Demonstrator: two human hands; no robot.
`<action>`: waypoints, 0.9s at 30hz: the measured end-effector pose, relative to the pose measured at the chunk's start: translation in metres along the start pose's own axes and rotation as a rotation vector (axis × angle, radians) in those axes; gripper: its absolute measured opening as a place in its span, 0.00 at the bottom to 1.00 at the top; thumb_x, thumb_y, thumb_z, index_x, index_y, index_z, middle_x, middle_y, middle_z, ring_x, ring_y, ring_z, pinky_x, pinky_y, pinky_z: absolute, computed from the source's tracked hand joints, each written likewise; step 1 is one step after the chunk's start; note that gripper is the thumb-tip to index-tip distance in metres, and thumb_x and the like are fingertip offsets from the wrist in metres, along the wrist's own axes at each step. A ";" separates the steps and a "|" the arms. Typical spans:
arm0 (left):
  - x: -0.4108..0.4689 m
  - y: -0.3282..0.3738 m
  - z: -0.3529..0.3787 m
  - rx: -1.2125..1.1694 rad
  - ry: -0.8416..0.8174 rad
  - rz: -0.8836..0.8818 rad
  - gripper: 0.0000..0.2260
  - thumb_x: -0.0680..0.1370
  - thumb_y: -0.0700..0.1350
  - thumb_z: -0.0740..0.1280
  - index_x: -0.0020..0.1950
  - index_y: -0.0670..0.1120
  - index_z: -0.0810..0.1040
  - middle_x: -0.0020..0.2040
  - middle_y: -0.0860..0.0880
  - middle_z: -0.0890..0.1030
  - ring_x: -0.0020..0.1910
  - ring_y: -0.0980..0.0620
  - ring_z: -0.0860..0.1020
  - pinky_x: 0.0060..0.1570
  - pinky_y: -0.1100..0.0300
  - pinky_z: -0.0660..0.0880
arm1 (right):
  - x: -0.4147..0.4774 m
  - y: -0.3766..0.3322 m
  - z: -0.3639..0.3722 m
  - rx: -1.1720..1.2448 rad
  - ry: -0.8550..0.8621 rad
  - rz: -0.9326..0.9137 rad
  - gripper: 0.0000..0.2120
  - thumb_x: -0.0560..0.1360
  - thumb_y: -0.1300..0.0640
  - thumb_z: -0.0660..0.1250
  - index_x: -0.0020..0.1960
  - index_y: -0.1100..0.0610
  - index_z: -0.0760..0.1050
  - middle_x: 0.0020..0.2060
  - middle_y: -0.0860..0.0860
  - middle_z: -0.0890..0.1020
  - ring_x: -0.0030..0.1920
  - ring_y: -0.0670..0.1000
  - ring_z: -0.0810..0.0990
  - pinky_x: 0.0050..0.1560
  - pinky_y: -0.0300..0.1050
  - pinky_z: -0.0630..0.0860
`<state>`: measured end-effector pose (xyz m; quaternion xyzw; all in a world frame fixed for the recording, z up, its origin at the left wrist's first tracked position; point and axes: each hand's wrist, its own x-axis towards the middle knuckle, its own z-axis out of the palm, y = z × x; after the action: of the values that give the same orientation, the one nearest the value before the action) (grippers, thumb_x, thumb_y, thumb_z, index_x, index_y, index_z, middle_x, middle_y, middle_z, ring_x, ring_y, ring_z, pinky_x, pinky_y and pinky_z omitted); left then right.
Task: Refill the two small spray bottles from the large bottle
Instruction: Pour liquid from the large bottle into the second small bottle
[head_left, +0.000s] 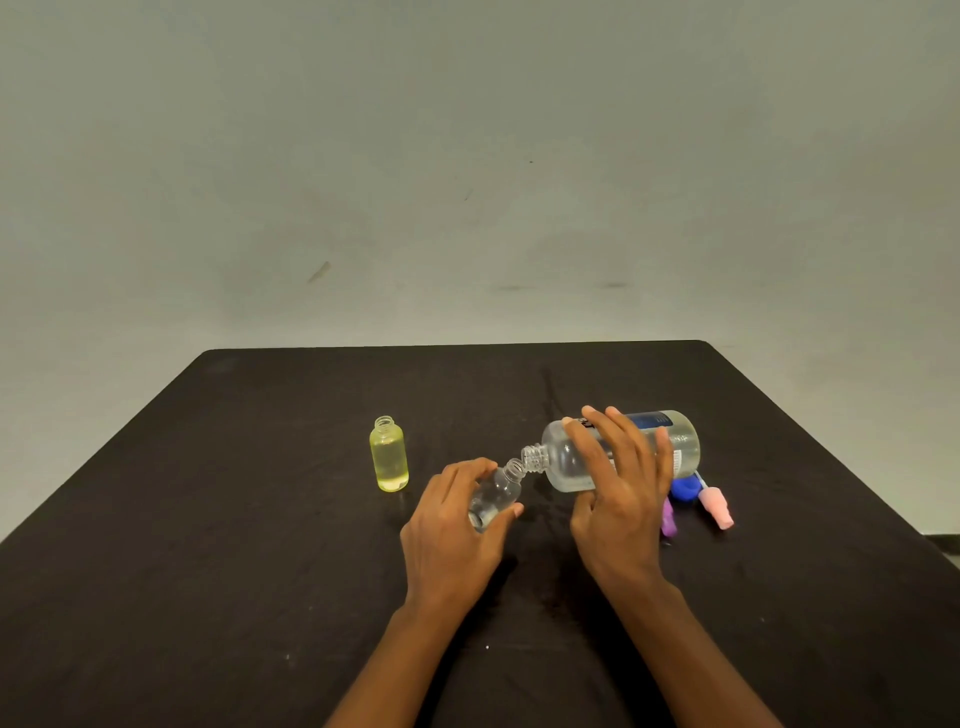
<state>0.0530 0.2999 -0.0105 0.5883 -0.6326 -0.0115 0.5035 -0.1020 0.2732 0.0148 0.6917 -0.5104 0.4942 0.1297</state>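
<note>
Left hand (457, 525) grips the light, likely slick small clear bottle (498, 493) low; right hand (621, 493) clasps the heavier-looking large bottle (563, 465) mid-body.

The light is dim, soft and even, giving the wall (467, 156) a flat, mottled grey-green cast. The black table (234, 519) swallows detail, and the shadows under the left hand (452, 530) and right hand (621, 499) merge into it. Faint glints sit on the large bottle (563, 462) and the clear small bottle (500, 492). The yellow small bottle (388, 460) glows. The table edges splay toward the lower corners, and the fingertips look slightly soft.
</note>
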 end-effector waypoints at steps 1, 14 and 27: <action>0.000 0.000 0.000 -0.001 0.001 0.001 0.22 0.65 0.52 0.78 0.55 0.59 0.73 0.49 0.67 0.74 0.46 0.64 0.74 0.37 0.75 0.65 | 0.000 0.000 0.000 -0.002 -0.001 0.002 0.36 0.55 0.82 0.69 0.60 0.60 0.78 0.60 0.58 0.78 0.67 0.54 0.67 0.69 0.63 0.55; 0.000 0.000 0.000 -0.010 0.006 0.006 0.22 0.65 0.52 0.78 0.55 0.58 0.74 0.49 0.66 0.73 0.45 0.64 0.75 0.37 0.75 0.66 | 0.000 0.000 0.000 -0.001 -0.008 0.008 0.36 0.54 0.82 0.68 0.60 0.60 0.78 0.60 0.58 0.78 0.67 0.54 0.67 0.70 0.62 0.55; 0.000 0.000 0.000 0.000 0.006 0.004 0.22 0.65 0.52 0.78 0.55 0.58 0.74 0.49 0.66 0.74 0.46 0.64 0.74 0.37 0.76 0.65 | 0.000 0.000 0.000 -0.003 -0.012 0.006 0.36 0.55 0.81 0.69 0.60 0.59 0.77 0.61 0.58 0.78 0.67 0.54 0.67 0.70 0.62 0.55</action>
<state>0.0531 0.2998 -0.0106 0.5870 -0.6324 -0.0085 0.5054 -0.1023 0.2733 0.0145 0.6930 -0.5140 0.4895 0.1263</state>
